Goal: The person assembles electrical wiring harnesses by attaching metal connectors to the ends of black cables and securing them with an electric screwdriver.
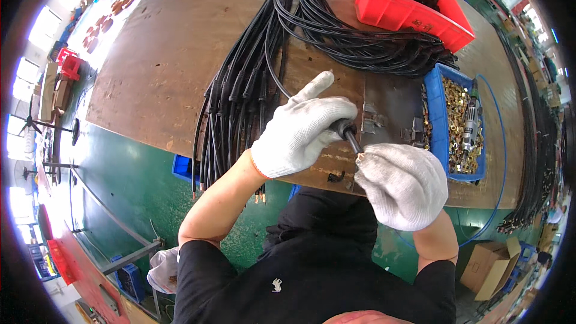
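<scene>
Both my hands wear white knit gloves and meet over the table's front edge. My left hand is wrapped round a black cable with a thicker black sleeve on it, its index finger stretched out. My right hand has its fingers pinched at the cable's end, where a small copper-coloured bit shows; the rest of that end is hidden by the glove. Beyond my left hand, a large bundle of black cables loops over the table, and several cable ends with black sleeves hang over the front edge.
A red bin of black pieces stands at the far right of the brown table. Nearer, a blue bin holds brass-coloured fittings, with a metal power tool on top. A blue hose curves beside it. A cardboard box stands lower right.
</scene>
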